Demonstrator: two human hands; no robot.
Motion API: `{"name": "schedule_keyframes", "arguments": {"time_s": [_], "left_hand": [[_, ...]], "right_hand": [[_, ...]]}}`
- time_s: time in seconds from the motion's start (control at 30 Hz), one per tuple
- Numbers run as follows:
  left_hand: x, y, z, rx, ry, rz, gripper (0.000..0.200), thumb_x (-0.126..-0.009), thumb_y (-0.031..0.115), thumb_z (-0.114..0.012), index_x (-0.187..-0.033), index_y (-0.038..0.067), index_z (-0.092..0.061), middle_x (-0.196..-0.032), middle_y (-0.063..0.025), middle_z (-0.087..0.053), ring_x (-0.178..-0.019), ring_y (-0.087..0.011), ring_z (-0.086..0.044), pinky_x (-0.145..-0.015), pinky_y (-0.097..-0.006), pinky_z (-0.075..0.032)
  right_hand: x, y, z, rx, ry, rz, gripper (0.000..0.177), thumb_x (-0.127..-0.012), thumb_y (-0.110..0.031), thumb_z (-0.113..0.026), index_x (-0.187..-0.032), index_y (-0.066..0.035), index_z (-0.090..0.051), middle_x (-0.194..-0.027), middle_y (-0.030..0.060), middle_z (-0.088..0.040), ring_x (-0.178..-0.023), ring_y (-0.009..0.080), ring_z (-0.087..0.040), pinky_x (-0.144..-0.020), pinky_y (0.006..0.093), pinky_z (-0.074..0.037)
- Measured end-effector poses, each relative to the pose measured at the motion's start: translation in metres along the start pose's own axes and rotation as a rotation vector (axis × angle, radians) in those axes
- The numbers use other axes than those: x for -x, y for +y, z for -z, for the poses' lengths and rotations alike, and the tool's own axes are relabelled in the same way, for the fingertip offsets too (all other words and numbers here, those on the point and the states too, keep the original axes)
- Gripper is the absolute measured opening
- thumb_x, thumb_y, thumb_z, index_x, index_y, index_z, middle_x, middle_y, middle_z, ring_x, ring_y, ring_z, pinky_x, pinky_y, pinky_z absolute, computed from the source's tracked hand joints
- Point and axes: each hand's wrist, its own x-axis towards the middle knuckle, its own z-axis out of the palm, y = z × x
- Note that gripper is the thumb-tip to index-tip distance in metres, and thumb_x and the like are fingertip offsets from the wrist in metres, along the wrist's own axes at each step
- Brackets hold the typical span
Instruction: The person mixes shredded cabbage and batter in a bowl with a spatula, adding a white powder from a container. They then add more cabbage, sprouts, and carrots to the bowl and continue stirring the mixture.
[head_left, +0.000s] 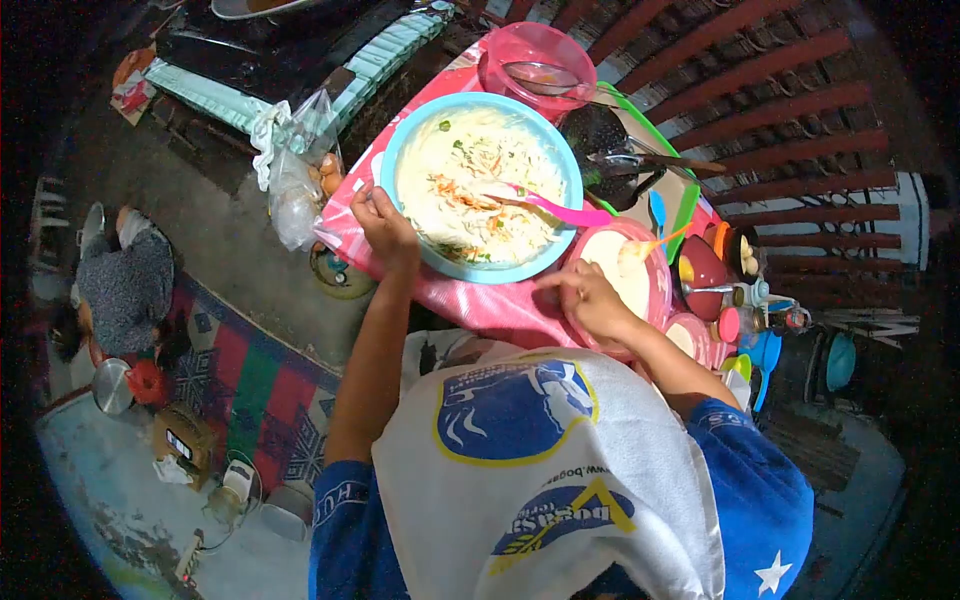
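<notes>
A light blue basin (390, 165) on the pink cloth holds a pale batter with shredded vegetables and green bits. A pink spatula (565, 210) rests in it, its handle over the right rim. My left hand (385, 225) is at the basin's left rim, fingers raised and apart, with nothing seen in them. My right hand (590, 300) is below the basin's right side, over the edge of a pink bowl (660, 290) of pale flour or batter; its index finger points left and nothing shows in it. An orange spoon (655, 243) stands in that bowl.
A pink tub (540, 45) stands behind the basin, beside a green tray (685, 205) with dark utensils. Jars and a blue scoop (765, 355) are at the right. A plastic bag with eggs (325, 175) hangs left. Another person (125, 285) sits at far left.
</notes>
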Motion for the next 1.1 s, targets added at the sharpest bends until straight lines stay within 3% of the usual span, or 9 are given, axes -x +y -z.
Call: {"name": "schedule_keyframes", "arguments": {"time_s": [0.07, 0.27, 0.47, 0.53, 0.67, 0.87, 0.97, 1.0, 1.1], "left_hand": [[0.003, 0.008, 0.002, -0.016, -0.024, -0.005, 0.031, -0.095, 0.022, -0.037, -0.115, -0.003, -0.035, -0.109, -0.0202, -0.051, -0.099, -0.0213, -0.05, -0.086, -0.0305, -0.039], [0.002, 0.003, 0.002, 0.043, -0.045, 0.007, 0.031, -0.096, 0.022, -0.037, -0.114, -0.002, -0.035, -0.107, -0.0195, -0.052, -0.095, -0.0206, -0.052, -0.083, -0.0302, -0.041], [0.002, 0.003, 0.002, -0.002, -0.022, 0.028, 0.029, -0.096, 0.021, -0.038, -0.115, -0.001, -0.035, -0.099, -0.0153, -0.055, -0.088, -0.018, -0.053, -0.077, -0.0289, -0.042], [0.001, 0.002, 0.002, -0.008, -0.022, 0.01, 0.029, -0.095, 0.02, -0.038, -0.115, 0.0, -0.035, -0.096, -0.0141, -0.055, -0.086, -0.0172, -0.053, -0.075, -0.0286, -0.042], [0.001, 0.001, 0.002, 0.002, -0.02, -0.015, 0.028, -0.094, 0.019, -0.04, -0.115, 0.0, -0.036, -0.09, -0.0114, -0.055, -0.08, -0.0154, -0.052, -0.071, -0.0282, -0.042], [0.003, 0.006, 0.001, -0.068, -0.016, 0.007, 0.028, -0.094, 0.019, -0.04, -0.115, 0.0, -0.036, -0.089, -0.0113, -0.055, -0.079, -0.0157, -0.052, -0.071, -0.0284, -0.042], [0.002, 0.007, 0.0, -0.019, -0.017, 0.015, 0.029, -0.095, 0.019, -0.039, -0.116, -0.001, -0.036, -0.094, -0.013, -0.055, -0.083, -0.0171, -0.053, -0.075, -0.0292, -0.042], [0.003, 0.008, 0.0, -0.019, -0.016, 0.009, 0.029, -0.095, 0.019, -0.039, -0.116, -0.001, -0.036, -0.094, -0.013, -0.055, -0.083, -0.0171, -0.053, -0.075, -0.0292, -0.042], [0.004, 0.011, 0.0, 0.03, -0.019, 0.03, 0.03, -0.095, 0.018, -0.038, -0.116, -0.002, -0.035, -0.101, -0.0157, -0.054, -0.09, -0.0183, -0.052, -0.079, -0.0301, -0.042]], "right_hand": [[-0.009, -0.004, 0.008, -1.524, -0.124, -0.576, 0.036, -0.08, 0.001, -0.044, -0.111, -0.01, -0.059, -0.071, -0.0016, -0.043, -0.07, 0.0126, -0.042, -0.063, 0.0231, -0.035], [-0.019, -0.012, 0.0, -2.082, -0.208, -0.648, 0.031, -0.094, -0.024, -0.043, -0.121, -0.009, -0.045, -0.066, -0.0033, -0.038, -0.053, 0.0065, -0.033, -0.047, 0.0187, -0.028], [-0.044, -0.038, -0.004, -1.833, -0.157, -0.515, 0.043, -0.092, -0.015, -0.041, -0.135, -0.012, -0.034, -0.051, -0.0039, -0.035, -0.04, 0.006, -0.025, -0.036, 0.0189, -0.02], [-0.046, -0.043, -0.014, -1.49, -0.375, -0.61, 0.058, -0.085, -0.008, -0.04, -0.14, -0.018, -0.025, -0.049, -0.0025, -0.038, -0.038, 0.005, -0.025, -0.035, 0.0184, -0.018], [-0.025, -0.041, -0.023, -0.949, -0.334, -0.323, 0.069, -0.079, -0.002, -0.04, -0.142, -0.022, -0.018, -0.057, 0.0017, -0.048, -0.047, 0.0087, -0.043, -0.047, 0.0214, -0.04], [-0.006, -0.007, 0.003, -0.985, -0.411, -0.471, 0.045, -0.08, -0.004, -0.048, -0.124, -0.015, -0.052, -0.063, 0.0018, -0.057, -0.053, 0.0084, -0.051, -0.054, 0.0247, -0.045], [-0.019, -0.014, 0.02, -0.816, 0.199, -0.249, 0.015, -0.077, -0.004, -0.054, -0.084, -0.006, -0.067, -0.066, 0.0018, -0.059, -0.059, 0.0107, -0.054, -0.06, 0.0268, -0.045], [-0.032, -0.018, 0.045, -0.162, 0.474, 0.093, 0.011, -0.073, -0.007, -0.059, -0.083, -0.006, -0.064, -0.066, 0.0037, -0.058, -0.059, 0.0174, -0.054, -0.065, 0.0311, -0.044], [-0.067, -0.017, 0.053, 0.401, 0.665, 0.184, 0.019, -0.076, -0.008, -0.057, -0.094, -0.002, -0.056, -0.071, 0.0127, -0.06, -0.067, 0.0277, -0.06, -0.072, 0.037, -0.045]]}}
